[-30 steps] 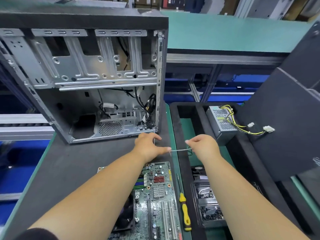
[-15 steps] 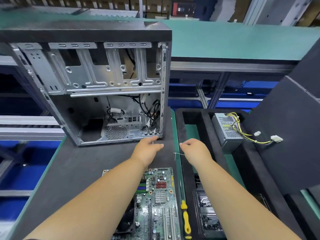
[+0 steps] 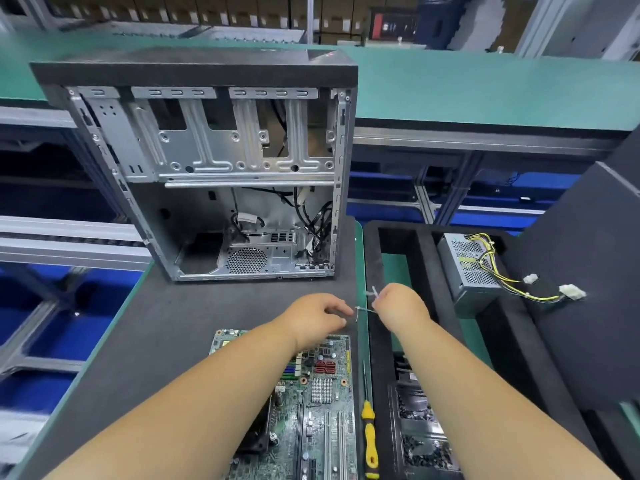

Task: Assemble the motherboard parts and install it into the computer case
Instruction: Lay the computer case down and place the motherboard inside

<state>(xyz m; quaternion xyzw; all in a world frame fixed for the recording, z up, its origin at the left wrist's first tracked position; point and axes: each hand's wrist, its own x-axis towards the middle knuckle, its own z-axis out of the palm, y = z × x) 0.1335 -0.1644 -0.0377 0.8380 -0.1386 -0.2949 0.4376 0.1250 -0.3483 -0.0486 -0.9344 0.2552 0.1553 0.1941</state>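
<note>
An open computer case (image 3: 214, 174) stands upright at the back of the dark mat, with loose black cables inside. The green motherboard (image 3: 318, 403) lies flat in front of it, partly under my left forearm. Just beyond the board's far edge, my left hand (image 3: 311, 317) and my right hand (image 3: 401, 306) each pinch one end of a thin white tie (image 3: 365, 309) stretched between them. Both hands hover above the mat's right edge, clear of the case.
A yellow-handled screwdriver (image 3: 369, 434) lies right of the motherboard. A black foam tray (image 3: 374, 258) on the right holds a grey power supply (image 3: 467, 268) with yellow wires and a box of small parts (image 3: 419, 431). A dark panel (image 3: 581, 271) leans at far right.
Both hands have drawn back from the case's lower right corner toward me, still holding the thin tie. The view has tilted down, so the case sits lower in the frame.
</note>
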